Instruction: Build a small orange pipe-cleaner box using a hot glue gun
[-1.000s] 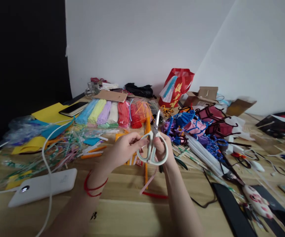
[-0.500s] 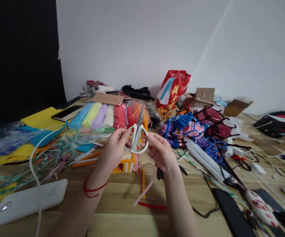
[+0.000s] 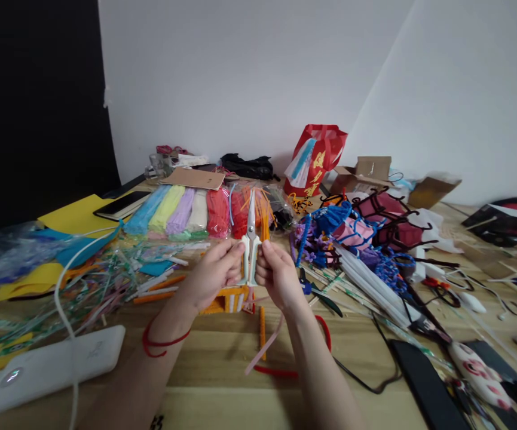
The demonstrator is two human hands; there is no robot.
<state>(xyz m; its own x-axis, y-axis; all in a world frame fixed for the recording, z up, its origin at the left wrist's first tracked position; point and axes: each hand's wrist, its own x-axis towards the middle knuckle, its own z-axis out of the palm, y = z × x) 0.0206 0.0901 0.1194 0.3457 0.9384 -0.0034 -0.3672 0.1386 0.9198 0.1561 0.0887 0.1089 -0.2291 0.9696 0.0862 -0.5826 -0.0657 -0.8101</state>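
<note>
A pair of scissors (image 3: 251,224) with pale handles is held up between my hands, its blades together and pointing away from me. My left hand (image 3: 216,272) is closed round the left handle loop. The right loop is gripped by my right hand (image 3: 279,272). Below the scissors, an orange-and-white fuzzy piece (image 3: 231,300) lies on the table, partly hidden by my left hand. Beside it are an orange pipe cleaner (image 3: 262,331), a pink strip (image 3: 265,346) and a red pipe cleaner (image 3: 276,373).
Bundles of coloured pipe cleaners (image 3: 180,212) lie behind my hands. A red bag (image 3: 323,161) stands by the wall. Finished-looking blue and purple pieces (image 3: 343,230) are heaped right. A white power bank (image 3: 56,367) with a cable lies left; a black phone-like slab (image 3: 424,382) lies right.
The scissors have turned more upright and straight ahead. Both hands have closed more fully on the handle loops, and the view has shifted slightly.
</note>
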